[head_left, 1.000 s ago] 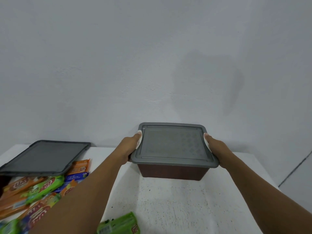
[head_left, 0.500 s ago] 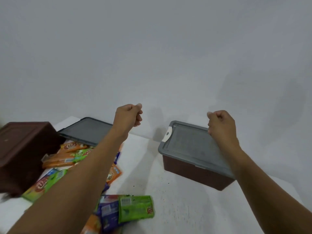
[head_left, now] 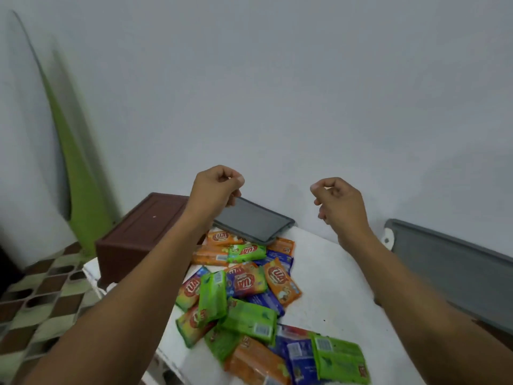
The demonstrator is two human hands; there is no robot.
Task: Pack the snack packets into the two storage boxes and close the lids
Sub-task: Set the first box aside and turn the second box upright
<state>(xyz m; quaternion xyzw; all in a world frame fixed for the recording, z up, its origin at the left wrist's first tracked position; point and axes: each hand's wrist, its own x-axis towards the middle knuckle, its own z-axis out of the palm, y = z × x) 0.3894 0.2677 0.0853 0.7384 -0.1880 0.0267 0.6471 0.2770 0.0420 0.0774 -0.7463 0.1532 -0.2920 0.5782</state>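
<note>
The packets (head_left: pixel 244 287) are heaped loose on the white worktop (head_left: pixel 336 276), and none is seen inside a box, so the packing is judged barely begun. A brown box (head_left: pixel 141 229) is stood at the left edge, just beside the heap. Its upper face looks solid, so it seems to be turned bottom-up and would have to be righted before filling. A grey lid (head_left: pixel 252 220) is laid behind the heap with one edge propped on the far packets, presumably set aside for later. The second box (head_left: pixel 449 262) is found at the right edge with its lid on, largely cut off by the frame.

Both forearms are stretched forward and raised over the worktop. The left hand (head_left: pixel 216 190) is held above the lid's near corner, fingers curled in, thumb against forefinger, nothing gripped. The right hand (head_left: pixel 338 201) is curled likewise and is empty.
</note>
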